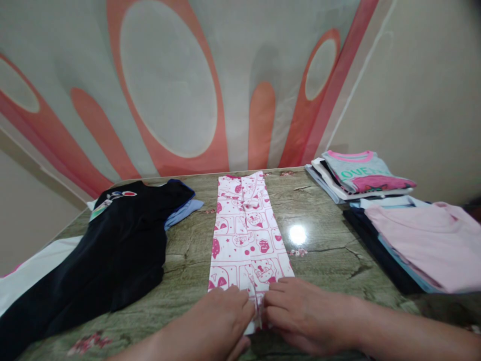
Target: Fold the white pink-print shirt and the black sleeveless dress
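A white garment with a pink cartoon print (244, 240) lies in the middle of the table, its sides folded in so that it makes a long narrow strip. Its far end, with a bit of dark pink trim, points toward the wall. At the near end, my left hand (221, 318) grips the left part of the edge with curled fingers. My right hand (300, 311) pinches the same edge just to the right. Between the two hands the cloth is bunched into small creases. My fingertips and thumbs are partly hidden.
A wood-patterned table (188, 260) bears everything. Spread at the left is a black garment (124, 250) over blue and white cloth. At the right stand two folded piles, one topped by a grey-and-pink shirt (364, 170), the nearer by a pale pink shirt (424, 240). A painted wall (236, 75) rises behind.
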